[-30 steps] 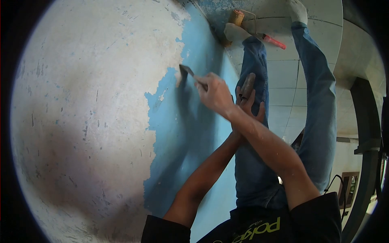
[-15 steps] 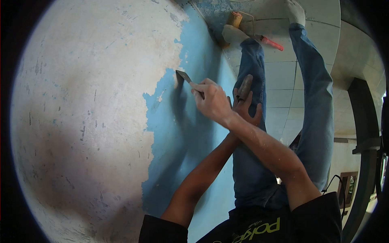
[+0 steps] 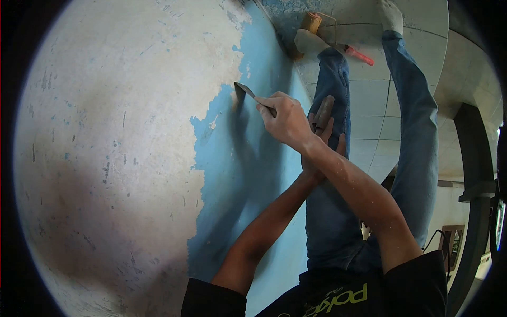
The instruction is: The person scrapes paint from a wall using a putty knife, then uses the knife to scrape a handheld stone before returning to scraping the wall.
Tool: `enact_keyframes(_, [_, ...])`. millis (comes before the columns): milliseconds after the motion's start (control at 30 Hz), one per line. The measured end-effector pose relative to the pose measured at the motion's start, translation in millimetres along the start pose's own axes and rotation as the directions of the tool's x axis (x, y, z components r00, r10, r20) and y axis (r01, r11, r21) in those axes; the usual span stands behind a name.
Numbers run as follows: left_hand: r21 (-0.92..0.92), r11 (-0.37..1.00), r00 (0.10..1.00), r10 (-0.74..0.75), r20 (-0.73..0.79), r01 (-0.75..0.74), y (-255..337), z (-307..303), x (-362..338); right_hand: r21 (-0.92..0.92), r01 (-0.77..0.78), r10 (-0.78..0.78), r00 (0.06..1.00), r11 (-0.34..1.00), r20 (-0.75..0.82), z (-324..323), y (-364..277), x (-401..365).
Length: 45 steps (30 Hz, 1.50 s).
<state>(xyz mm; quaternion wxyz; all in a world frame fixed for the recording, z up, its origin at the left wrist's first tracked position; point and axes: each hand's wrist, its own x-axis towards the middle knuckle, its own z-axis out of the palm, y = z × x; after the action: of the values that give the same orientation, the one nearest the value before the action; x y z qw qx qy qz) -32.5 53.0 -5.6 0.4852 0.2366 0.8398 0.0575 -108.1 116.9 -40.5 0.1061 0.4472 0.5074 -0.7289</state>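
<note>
My right hand (image 3: 288,119) is closed around the handle of a putty knife (image 3: 247,91). The knife's dark blade meets the wall (image 3: 121,105) close to the ragged edge of the blue paint (image 3: 253,142). Beneath my crossed right forearm, my left hand (image 3: 326,140) lies against my jeans-covered leg. A grey-brown, handle-like thing (image 3: 325,110) sticks out from its fingers; the rest of it is hidden. Left of the edge the wall is bare and pale, with small blue flecks and dark scratches.
A paint roller (image 3: 311,22) with a red handle (image 3: 360,55) lies on the tiled floor (image 3: 367,95) by my foot (image 3: 310,42). My legs stretch along the wall. A dark post (image 3: 474,153) stands at the right.
The putty knife and my right hand have shifted slightly up and right in the view. The whole scene has also moved a little with my head. My left hand remains on the leg.
</note>
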Motion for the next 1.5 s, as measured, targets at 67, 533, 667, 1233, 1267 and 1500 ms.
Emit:
enact_keyframes(67, [-0.053, 0.999, 1.000, -0.003, 0.003, 0.003, -3, 4, 0, -0.009, 0.006, -0.006, 1.000, 1.000, 0.002, -2, 0, -5])
enact_keyframes(533, [-0.028, 0.999, 0.999, -0.028, 0.034, 0.029, -6, 4, -1, 0.041, 0.007, -0.006, 1.000, 0.999, -0.008, 4, -4, -5])
enact_keyframes(667, [-0.018, 0.997, 0.996, 0.075, -0.051, -0.076, -6, -6, -3, -0.032, -0.021, 0.018, 0.996, 0.999, -0.089, 12, 4, 28])
enact_keyframes(1233, [-0.041, 0.998, 0.985, 0.053, 0.165, -0.047, -23, -31, 8, -0.085, 0.077, -0.090, 0.984, 0.993, -0.153, 10, 24, 79])
enact_keyframes(1267, [-0.058, 0.998, 0.981, 0.006, 0.192, 0.005, -19, -36, 11, -0.079, 0.079, -0.090, 0.984, 0.994, -0.156, 11, 28, 90])
enact_keyframes(1500, [-0.214, 0.972, 0.986, -0.059, 0.159, 0.093, -28, -42, 13, -0.043, 0.066, -0.070, 0.993, 0.997, -0.098, 1, 19, 70])
